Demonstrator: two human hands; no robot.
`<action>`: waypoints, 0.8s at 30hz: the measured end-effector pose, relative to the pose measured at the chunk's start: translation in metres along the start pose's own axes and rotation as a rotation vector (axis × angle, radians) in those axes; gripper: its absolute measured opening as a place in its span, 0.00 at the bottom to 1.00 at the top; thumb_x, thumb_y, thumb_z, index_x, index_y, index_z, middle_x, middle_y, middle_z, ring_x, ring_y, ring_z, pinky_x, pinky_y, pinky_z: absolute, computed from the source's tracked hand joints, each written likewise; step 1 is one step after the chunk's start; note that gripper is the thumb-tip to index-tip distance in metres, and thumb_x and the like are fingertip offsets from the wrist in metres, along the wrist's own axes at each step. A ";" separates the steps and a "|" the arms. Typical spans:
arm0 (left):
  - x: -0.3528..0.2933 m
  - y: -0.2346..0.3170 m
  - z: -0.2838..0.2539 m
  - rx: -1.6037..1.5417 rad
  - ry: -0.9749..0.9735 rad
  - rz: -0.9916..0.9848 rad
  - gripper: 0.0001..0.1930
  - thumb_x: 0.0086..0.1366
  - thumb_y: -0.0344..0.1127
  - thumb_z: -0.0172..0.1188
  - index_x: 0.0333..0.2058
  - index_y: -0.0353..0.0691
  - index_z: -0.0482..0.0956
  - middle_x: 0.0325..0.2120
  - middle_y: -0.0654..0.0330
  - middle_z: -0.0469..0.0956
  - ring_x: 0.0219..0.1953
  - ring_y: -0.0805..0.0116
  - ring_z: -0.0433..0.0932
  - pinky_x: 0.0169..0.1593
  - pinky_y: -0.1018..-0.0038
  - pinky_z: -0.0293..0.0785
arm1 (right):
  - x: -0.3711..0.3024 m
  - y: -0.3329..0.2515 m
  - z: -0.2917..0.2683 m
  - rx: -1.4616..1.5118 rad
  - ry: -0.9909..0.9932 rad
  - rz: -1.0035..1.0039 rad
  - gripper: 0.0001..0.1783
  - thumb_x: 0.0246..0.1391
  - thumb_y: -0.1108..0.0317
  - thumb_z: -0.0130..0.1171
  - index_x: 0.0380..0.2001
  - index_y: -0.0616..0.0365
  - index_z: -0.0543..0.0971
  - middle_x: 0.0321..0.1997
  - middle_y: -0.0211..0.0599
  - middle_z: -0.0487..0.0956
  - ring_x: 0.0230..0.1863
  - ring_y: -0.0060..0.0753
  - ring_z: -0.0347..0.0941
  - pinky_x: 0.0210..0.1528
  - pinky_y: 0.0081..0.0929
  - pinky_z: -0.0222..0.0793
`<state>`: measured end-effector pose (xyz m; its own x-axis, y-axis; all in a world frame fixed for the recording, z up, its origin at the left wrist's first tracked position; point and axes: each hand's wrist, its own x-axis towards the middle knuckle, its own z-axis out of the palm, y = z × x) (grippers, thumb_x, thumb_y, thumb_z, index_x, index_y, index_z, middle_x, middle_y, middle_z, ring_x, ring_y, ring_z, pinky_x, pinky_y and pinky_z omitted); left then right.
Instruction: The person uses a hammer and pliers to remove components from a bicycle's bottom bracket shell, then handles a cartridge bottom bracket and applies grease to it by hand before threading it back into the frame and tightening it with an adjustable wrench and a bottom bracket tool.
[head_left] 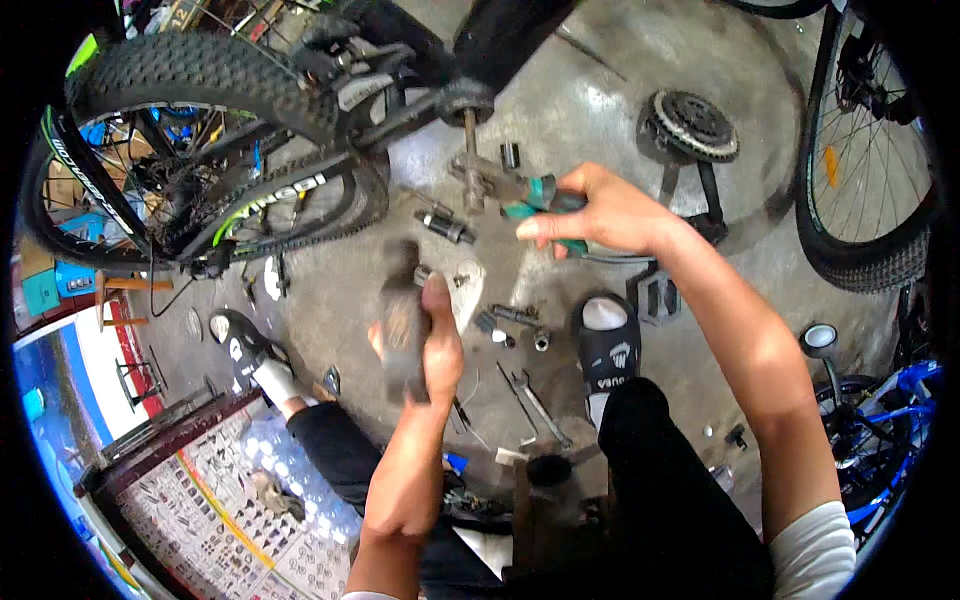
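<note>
My left hand point(440, 345) is closed round a dark, heavy hammer point(404, 340), smeared by motion; its handle is mostly hidden. Green-and-black handled pliers point(540, 195) are gripped in my right hand point(610, 215). Their jaws meet a metal rod point(470, 130) that sticks out of the bottom bracket shell point(464, 100) of a black bicycle frame point(400, 140). To the left of the jaws, a black cylindrical bottom bracket cartridge point(443, 227) lies on the floor. The hammer is apart from the rod, nearer to me.
On the floor at right lies a crankset with chainring point(692, 125). Wrenches point(540, 405), a small socket point(510, 155) and loose parts point(515, 320) are scattered between my feet. A bicycle wheel point(870, 180) stands at far right, a blue bicycle point(900, 430) below it.
</note>
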<state>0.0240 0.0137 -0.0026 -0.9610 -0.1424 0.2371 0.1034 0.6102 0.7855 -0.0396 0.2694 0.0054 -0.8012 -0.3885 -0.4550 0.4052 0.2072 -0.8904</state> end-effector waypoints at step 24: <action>-0.038 0.036 -0.027 0.159 -0.092 -0.046 0.14 0.64 0.33 0.65 0.23 0.38 0.71 0.17 0.59 0.70 0.19 0.67 0.70 0.25 0.71 0.67 | 0.003 0.003 -0.005 0.063 0.030 0.025 0.20 0.54 0.55 0.73 0.35 0.65 0.83 0.29 0.34 0.83 0.28 0.23 0.78 0.34 0.24 0.73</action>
<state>0.0714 0.0198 0.0319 -0.9839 -0.1052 0.1443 0.0245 0.7210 0.6925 -0.0433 0.2734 0.0014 -0.8032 -0.3565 -0.4773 0.4514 0.1586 -0.8781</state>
